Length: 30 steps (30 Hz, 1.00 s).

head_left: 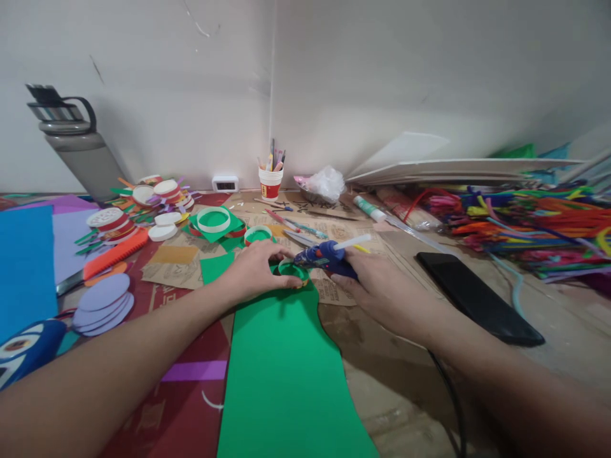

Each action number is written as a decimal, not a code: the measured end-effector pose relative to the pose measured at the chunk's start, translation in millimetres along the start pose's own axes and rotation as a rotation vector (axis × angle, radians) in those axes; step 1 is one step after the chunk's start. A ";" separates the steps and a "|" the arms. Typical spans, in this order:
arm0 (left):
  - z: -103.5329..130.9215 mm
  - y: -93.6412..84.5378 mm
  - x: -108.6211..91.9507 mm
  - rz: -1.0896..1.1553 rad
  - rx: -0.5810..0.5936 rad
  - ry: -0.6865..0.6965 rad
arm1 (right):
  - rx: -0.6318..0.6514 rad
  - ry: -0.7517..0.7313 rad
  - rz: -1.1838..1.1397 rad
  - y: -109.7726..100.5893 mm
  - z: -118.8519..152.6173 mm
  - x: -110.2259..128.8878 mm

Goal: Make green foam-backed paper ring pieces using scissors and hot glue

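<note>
A blue glue gun (324, 256) with a white glue stick in its back is gripped by my right hand (370, 280), its nozzle pointing left. My left hand (255, 270) holds a small ring (293, 273) with green inside, thumb in front and fingers behind, at the far part of a long green sheet (286, 369). The nozzle is at the ring's upper edge; whether they touch is hard to tell. Just behind my left hand sits another white-rimmed ring (258, 236), and a larger one (213, 220) lies on green paper.
A black phone (477, 296) lies right of my right hand, near bundled pipe cleaners (539, 222). Left are an orange cutter (117, 256), purple discs (102, 305) and a grey bottle (83, 149). A pen cup (270, 184) stands at the back. The gun's cable (451, 394) trails forward.
</note>
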<state>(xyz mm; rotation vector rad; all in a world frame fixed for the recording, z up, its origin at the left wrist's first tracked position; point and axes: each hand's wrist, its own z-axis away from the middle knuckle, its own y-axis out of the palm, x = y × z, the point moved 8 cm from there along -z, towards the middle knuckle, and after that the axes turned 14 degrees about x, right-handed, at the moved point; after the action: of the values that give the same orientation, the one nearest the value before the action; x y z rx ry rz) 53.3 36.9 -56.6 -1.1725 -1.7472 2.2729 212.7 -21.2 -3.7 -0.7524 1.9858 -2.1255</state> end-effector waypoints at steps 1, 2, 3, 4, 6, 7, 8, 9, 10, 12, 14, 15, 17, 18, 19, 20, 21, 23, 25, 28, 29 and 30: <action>-0.1 0.1 0.1 0.003 0.000 0.002 | -0.004 -0.003 -0.007 -0.8 0.2 -0.6; -0.3 0.2 0.3 0.006 0.001 0.002 | -0.006 -0.006 -0.014 -1.2 0.3 -1.5; -0.4 0.3 0.7 0.010 0.001 0.002 | -0.007 -0.010 -0.021 -1.5 0.3 -2.6; -0.6 0.5 1.0 0.015 0.002 0.001 | -0.008 -0.014 -0.027 -1.7 0.3 -3.6; -0.7 0.6 1.6 0.022 0.002 -0.002 | -0.001 -0.014 -0.032 -1.5 0.3 -6.0; -0.6 0.6 1.6 0.022 0.002 -0.002 | 0.004 -0.008 -0.031 -1.2 0.2 -6.9; -0.4 0.5 1.4 0.019 0.001 0.000 | 0.011 -0.001 -0.027 -0.9 0.2 -7.5; -0.2 0.3 1.1 0.015 -0.002 0.002 | 0.012 0.007 -0.022 -0.9 0.3 -7.6; 0.1 0.2 0.8 0.011 -0.003 0.005 | 0.011 0.011 -0.017 -1.1 0.4 -6.9; 0.5 0.0 0.5 0.006 -0.007 0.007 | -0.006 0.003 -0.013 -2.4 0.7 -3.7; 0.8 -0.5 0.8 0.021 -0.015 0.002 | -0.019 -0.015 -0.011 -2.8 0.6 0.0; 0.8 -0.8 1.1 0.036 -0.019 -0.001 | -0.022 -0.022 -0.011 -2.4 0.4 1.1; 0.9 -1.3 1.5 0.075 -0.025 -0.005 | -0.018 -0.026 -0.008 -0.7 -0.3 1.5; 0.9 -1.4 1.6 0.094 -0.025 -0.007 | -0.015 -0.025 -0.006 0.4 -0.6 0.9; 0.8 -1.3 1.5 0.108 -0.023 -0.007 | -0.011 -0.023 -0.005 1.5 -1.0 0.0; 0.8 -1.2 1.3 0.115 -0.021 -0.006 | -0.009 -0.021 -0.005 2.5 -1.3 -1.1; 0.9 -1.1 0.9 0.116 -0.018 -0.005 | -0.007 -0.018 -0.003 3.4 -1.5 -2.2; 1.1 -1.3 0.1 0.100 -0.018 0.001 | -0.004 -0.013 -0.002 4.7 -1.6 -4.0; 1.3 -1.4 -0.7 0.070 -0.022 0.006 | -0.005 -0.013 -0.004 5.0 -1.5 -4.6; 1.2 -1.3 -0.8 0.035 -0.025 0.008 | -0.007 -0.014 -0.012 4.3 -1.1 -4.1; 1.1 -1.2 -0.8 0.031 -0.024 0.009 | -0.009 -0.014 -0.014 3.7 -0.9 -3.5; 1.0 -1.0 -0.8 0.029 -0.024 0.010 | -0.009 -0.013 -0.015 3.2 -0.8 -3.0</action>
<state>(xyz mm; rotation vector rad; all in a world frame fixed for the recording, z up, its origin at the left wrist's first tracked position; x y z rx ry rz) 53.0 36.1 -55.2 -1.2194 -1.7699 2.2640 214.2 -19.6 -7.6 -0.7831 1.9909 -2.1156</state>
